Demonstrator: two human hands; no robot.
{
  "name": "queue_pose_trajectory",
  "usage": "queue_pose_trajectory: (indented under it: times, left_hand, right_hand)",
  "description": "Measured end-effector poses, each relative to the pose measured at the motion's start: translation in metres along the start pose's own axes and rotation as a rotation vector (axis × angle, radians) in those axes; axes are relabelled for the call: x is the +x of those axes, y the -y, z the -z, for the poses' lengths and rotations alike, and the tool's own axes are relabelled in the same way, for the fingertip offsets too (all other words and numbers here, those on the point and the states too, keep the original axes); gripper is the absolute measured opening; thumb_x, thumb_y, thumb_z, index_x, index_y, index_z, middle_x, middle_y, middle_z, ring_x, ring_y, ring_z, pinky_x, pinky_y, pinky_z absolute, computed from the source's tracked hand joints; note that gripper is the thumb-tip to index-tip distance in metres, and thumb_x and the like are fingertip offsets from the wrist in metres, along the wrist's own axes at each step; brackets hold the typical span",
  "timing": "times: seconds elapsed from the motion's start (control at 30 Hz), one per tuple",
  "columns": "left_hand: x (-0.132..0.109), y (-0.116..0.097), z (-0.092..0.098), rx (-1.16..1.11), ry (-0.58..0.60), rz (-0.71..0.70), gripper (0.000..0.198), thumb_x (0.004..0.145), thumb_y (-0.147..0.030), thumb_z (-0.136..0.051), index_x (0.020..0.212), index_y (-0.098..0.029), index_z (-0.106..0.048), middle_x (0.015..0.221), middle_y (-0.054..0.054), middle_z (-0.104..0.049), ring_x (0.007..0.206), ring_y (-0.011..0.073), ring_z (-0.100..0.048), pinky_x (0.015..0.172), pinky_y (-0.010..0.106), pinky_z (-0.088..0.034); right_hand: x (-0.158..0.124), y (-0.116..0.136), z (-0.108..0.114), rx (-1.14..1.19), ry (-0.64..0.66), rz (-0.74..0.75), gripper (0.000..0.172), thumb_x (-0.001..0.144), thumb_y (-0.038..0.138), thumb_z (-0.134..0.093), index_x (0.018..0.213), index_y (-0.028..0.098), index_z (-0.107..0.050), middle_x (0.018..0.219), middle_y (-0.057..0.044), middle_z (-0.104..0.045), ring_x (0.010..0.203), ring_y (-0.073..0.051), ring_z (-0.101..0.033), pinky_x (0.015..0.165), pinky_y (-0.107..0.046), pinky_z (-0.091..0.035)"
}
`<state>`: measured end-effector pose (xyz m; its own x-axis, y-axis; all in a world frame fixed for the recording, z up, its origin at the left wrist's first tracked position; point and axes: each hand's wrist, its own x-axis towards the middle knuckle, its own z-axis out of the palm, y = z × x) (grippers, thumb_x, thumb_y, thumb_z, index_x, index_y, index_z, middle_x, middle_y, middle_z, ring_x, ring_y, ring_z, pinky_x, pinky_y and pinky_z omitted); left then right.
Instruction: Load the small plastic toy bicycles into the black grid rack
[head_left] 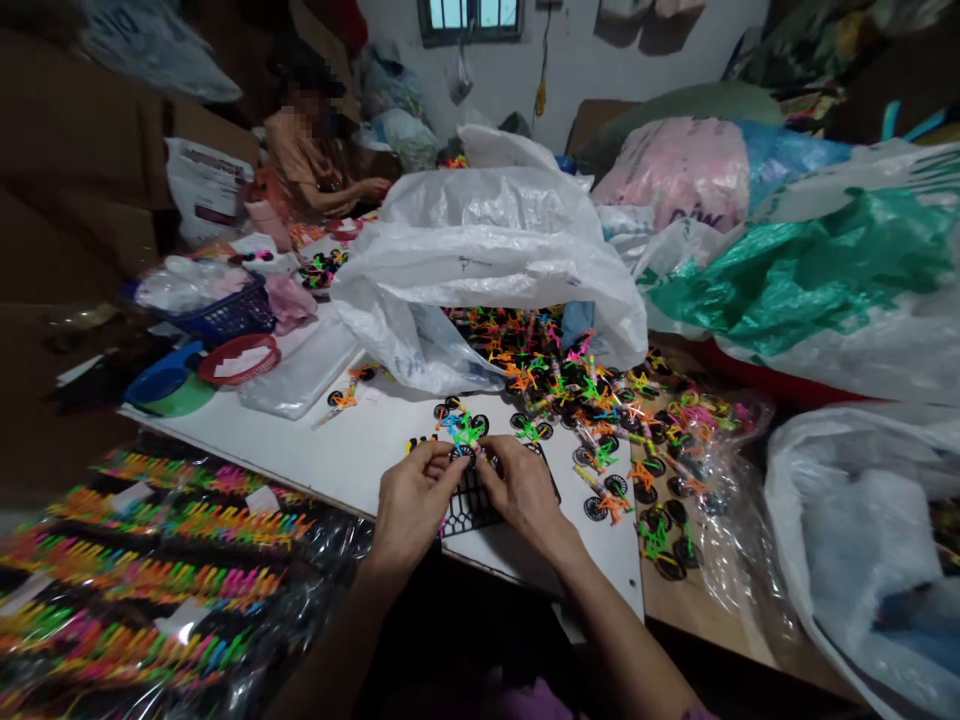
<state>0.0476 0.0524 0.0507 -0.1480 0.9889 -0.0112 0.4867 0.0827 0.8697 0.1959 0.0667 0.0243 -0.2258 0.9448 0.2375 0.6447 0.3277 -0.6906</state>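
Observation:
Both hands meet over a black plastic rack (474,503) at the near edge of the white table. My left hand (415,497) pinches the black wheel of a small toy bicycle (469,430) with a green and blue frame. From the other side, my right hand (525,488) has its fingertips closed at the same toy bicycle; the exact grip is partly hidden. Just beyond the fingers lie more toy bicycles, one of them green (531,428). An orange toy bicycle (607,500) rests to the right of my right hand.
A large white sack (487,260) spills a heap of toy bicycles (570,385) onto the table. At left stand a red basket (240,358) and a blue basket (217,315). Packed rows of colourful toys (150,560) lie lower left. Another person (311,160) sits at the far left.

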Motion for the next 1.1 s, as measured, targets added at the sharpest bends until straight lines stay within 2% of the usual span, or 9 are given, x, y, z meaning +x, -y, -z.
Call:
queue_pose_trajectory:
  times: [0.07,0.2,0.37,0.5,0.67,0.77,0.87,0.93,1.1]
  left_hand:
    - [-0.001,-0.001,-0.006,-0.097,-0.052,0.066,0.035,0.070,-0.046,-0.060,0.087,-0.015,-0.062,0.072,0.002,-0.064,0.062,0.0114,-0.057,0.061,0.024,-0.048]
    - [-0.008,-0.002,-0.006,-0.067,-0.132,0.034,0.029,0.068,-0.042,-0.062,0.083,-0.017,-0.062,0.067,-0.001,-0.062,0.057,0.0097,-0.054,0.057,0.022,-0.046]
    - [-0.015,-0.004,-0.008,0.310,-0.271,-0.198,0.016,0.075,-0.033,-0.056,0.079,-0.018,-0.061,0.061,-0.003,-0.061,0.054,0.0098,-0.055,0.059,0.022,-0.044]
    - [-0.020,0.003,-0.004,0.374,-0.294,-0.361,0.020,0.077,-0.037,-0.056,0.081,-0.018,-0.061,0.065,-0.001,-0.063,0.058,0.0107,-0.058,0.060,0.022,-0.045]
    - [-0.007,0.012,0.032,0.440,-0.164,-0.358,0.028,0.080,-0.040,-0.053,0.097,-0.018,-0.059,0.087,0.003,-0.064,0.079,0.0150,-0.060,0.072,0.026,-0.047]
    - [0.010,0.018,0.041,0.571,0.092,-0.496,0.026,0.084,-0.031,-0.047,0.104,-0.018,-0.058,0.101,0.006,-0.061,0.096,0.0194,-0.056,0.085,0.033,-0.044]
    - [0.024,0.027,0.035,0.629,0.315,-0.537,0.025,0.085,-0.020,-0.042,0.104,-0.017,-0.058,0.094,0.006,-0.061,0.090,0.0172,-0.057,0.081,0.030,-0.045]
    - [0.027,0.033,0.029,0.630,0.336,-0.520,0.024,0.086,-0.019,-0.041,0.102,-0.018,-0.058,0.090,0.005,-0.062,0.085,0.0155,-0.058,0.077,0.027,-0.046]
    - [0.023,0.044,0.023,0.569,0.254,-0.544,0.026,0.085,-0.030,-0.049,0.106,-0.019,-0.057,0.096,0.004,-0.064,0.087,0.0156,-0.060,0.076,0.026,-0.047]
  right_hand:
    - [0.000,0.000,-0.003,0.037,0.001,-0.011,0.019,0.087,0.025,-0.048,0.101,0.018,-0.059,0.091,-0.004,-0.064,0.074,-0.015,-0.058,0.069,-0.025,-0.042]
    - [-0.001,-0.002,-0.008,0.058,0.005,-0.031,0.020,0.082,0.022,-0.055,0.100,0.018,-0.060,0.089,-0.002,-0.065,0.070,-0.014,-0.058,0.068,-0.024,-0.042]
    - [-0.003,0.008,-0.011,0.053,0.013,-0.050,0.019,0.084,0.024,-0.053,0.100,0.018,-0.061,0.090,-0.004,-0.065,0.070,-0.014,-0.057,0.067,-0.024,-0.041]
    - [-0.004,0.008,-0.013,0.073,0.007,-0.089,0.019,0.082,0.023,-0.053,0.099,0.018,-0.061,0.089,-0.003,-0.065,0.069,-0.013,-0.057,0.067,-0.023,-0.040]
    - [-0.006,-0.018,-0.032,0.111,0.119,-0.170,0.015,0.078,0.018,-0.052,0.089,0.017,-0.061,0.077,-0.002,-0.063,0.065,-0.013,-0.054,0.061,-0.021,-0.038]
    - [-0.002,-0.028,-0.048,0.164,0.161,-0.206,0.014,0.075,0.012,-0.046,0.082,0.016,-0.058,0.071,0.000,-0.060,0.062,-0.013,-0.052,0.057,-0.020,-0.035]
    - [0.007,-0.027,-0.061,0.217,0.132,-0.176,0.017,0.076,0.012,-0.042,0.087,0.017,-0.055,0.073,0.000,-0.059,0.064,-0.013,-0.051,0.057,-0.021,-0.036]
    - [0.011,-0.025,-0.069,0.204,0.163,-0.117,0.016,0.077,0.011,-0.042,0.087,0.017,-0.053,0.074,-0.001,-0.059,0.066,-0.014,-0.051,0.060,-0.021,-0.037]
    - [0.007,-0.027,-0.086,0.009,0.238,0.025,0.021,0.078,0.010,-0.040,0.095,0.016,-0.050,0.086,-0.005,-0.057,0.076,-0.016,-0.053,0.068,-0.024,-0.039]
